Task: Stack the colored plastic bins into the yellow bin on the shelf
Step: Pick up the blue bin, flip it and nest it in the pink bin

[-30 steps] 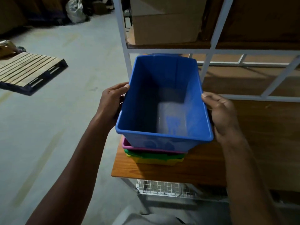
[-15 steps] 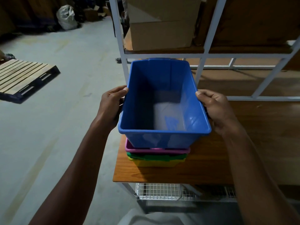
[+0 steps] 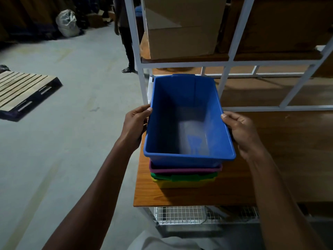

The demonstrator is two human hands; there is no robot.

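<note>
With both the left hand (image 3: 135, 124) and right hand (image 3: 242, 131) gripping its long rims, the blue bin (image 3: 187, 121), low centre of frame, seems partly nested in the pink bin (image 3: 185, 169), and uneven pressure could jam it crooked or shove the stack toward the shelf (image 3: 180, 196) edge.

Nested bins at the front left corner of a shelf board, held from both sides.

The top bin (image 3: 189, 123) sits in a stack of three more bins (image 3: 185, 175), each nested in the one below, the lowest resting on the wooden shelf board (image 3: 281, 159). The left hand (image 3: 134, 126) grips the top bin's left rim, the right hand (image 3: 242, 132) its right rim. A cardboard box (image 3: 182, 27) stands on the shelf above. A wire rack (image 3: 180, 214) lies below the board. A pallet (image 3: 23, 91) lies on the floor (image 3: 72, 123) far to the left.
</note>
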